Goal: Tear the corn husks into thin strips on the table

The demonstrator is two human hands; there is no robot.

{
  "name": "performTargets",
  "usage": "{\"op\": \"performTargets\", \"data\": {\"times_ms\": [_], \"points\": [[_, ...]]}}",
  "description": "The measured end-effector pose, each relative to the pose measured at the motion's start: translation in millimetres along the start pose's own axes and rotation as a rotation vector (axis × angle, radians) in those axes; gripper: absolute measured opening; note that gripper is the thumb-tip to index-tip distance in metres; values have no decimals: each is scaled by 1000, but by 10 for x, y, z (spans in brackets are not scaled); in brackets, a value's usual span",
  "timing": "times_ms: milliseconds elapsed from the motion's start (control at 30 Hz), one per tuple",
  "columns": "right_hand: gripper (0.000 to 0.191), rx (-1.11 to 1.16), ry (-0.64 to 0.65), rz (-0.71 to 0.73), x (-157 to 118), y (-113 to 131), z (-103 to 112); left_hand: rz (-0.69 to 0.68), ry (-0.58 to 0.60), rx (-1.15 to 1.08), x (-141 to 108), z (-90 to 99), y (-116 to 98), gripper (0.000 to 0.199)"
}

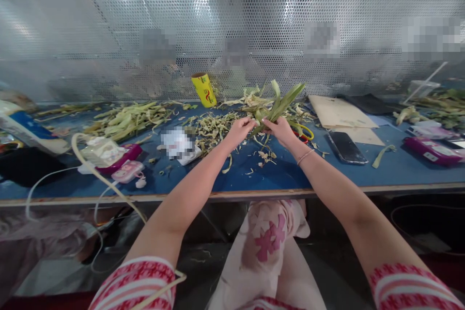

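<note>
Over the middle of the blue table, my right hand (280, 131) is closed around a bunch of long, dried green leaves (285, 101), whose tips fan out up and to the right. My left hand (241, 130) meets the bunch at its left edge, fingers pinched together; what lies between its fingertips is too small to make out. Beneath both hands are a heap of shredded leaf bits (212, 128) and small pale scraps (267, 157). Yellow and red loop handles (305, 131), perhaps of scissors, show beside my right wrist.
A yellow tube (204, 89) leans near the perforated metal screen (218, 14). To the left lie a leaf pile (131, 118), a crumpled white packet (181, 145) and a purple device (121, 157) with cables. A phone (348, 147) and brown cardboard (337, 111) lie right.
</note>
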State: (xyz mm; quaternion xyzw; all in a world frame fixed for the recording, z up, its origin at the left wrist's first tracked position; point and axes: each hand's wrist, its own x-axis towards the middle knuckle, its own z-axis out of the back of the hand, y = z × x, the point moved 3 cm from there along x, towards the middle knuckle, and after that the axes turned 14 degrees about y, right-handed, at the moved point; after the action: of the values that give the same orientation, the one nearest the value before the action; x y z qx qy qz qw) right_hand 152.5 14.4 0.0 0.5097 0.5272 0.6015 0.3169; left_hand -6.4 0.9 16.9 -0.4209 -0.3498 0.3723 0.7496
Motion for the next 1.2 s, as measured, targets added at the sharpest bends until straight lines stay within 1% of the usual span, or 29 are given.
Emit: {"op": "performTargets", "data": {"times_ms": [167,233,300,367,433,533,633,700,733,767,800,900,933,967,1000,1033,1133,1200], "points": [[36,33,-79,30,13,27,62,-14,-21,140,-83,2,-164,18],[35,48,-108,53,10,46,85,-26,7,146,-109,-17,-205,19],[36,72,-129,82,1,69,102,-18,105,84,-120,-59,-201,22],[37,101,-137,118,-10,95,114,-1,232,-24,-120,-116,-164,25],[37,128,-137,151,-18,118,124,-11,323,-132,-112,-167,-121,30],[37,179,-135,178,-15,138,143,-32,376,-251,-87,-214,-65,33],[37,243,-152,198,-3,150,170,-5,411,-347,-67,-250,-31,30],[37,254,-172,207,2,160,190,-28,367,-358,-62,-241,-35,26],[36,248,-183,205,3,166,198,-60,304,-317,-61,-215,-44,24],[36,239,-191,199,3,172,204,-103,212,-231,-65,-175,-58,23],[37,233,-194,190,2,176,207,-154,94,-104,-75,-123,-78,22],[38,253,-173,159,-7,183,197,-304,-286,330,-133,45,-157,19],[38,265,-157,152,-11,184,186,-340,-381,422,-150,88,-174,18],[38,276,-140,146,-16,186,174,-362,-441,479,-159,122,-182,17],[37,281,-126,142,-22,188,161,-374,-471,506,-158,146,-181,18],[37,282,-113,137,-29,192,146,-377,-474,520,-150,160,-174,20],[36,263,-68,120,-55,206,94,-374,-396,565,-102,144,-150,29],[37,260,-28,112,-72,214,55,-367,-334,614,-71,109,-139,31]]}}
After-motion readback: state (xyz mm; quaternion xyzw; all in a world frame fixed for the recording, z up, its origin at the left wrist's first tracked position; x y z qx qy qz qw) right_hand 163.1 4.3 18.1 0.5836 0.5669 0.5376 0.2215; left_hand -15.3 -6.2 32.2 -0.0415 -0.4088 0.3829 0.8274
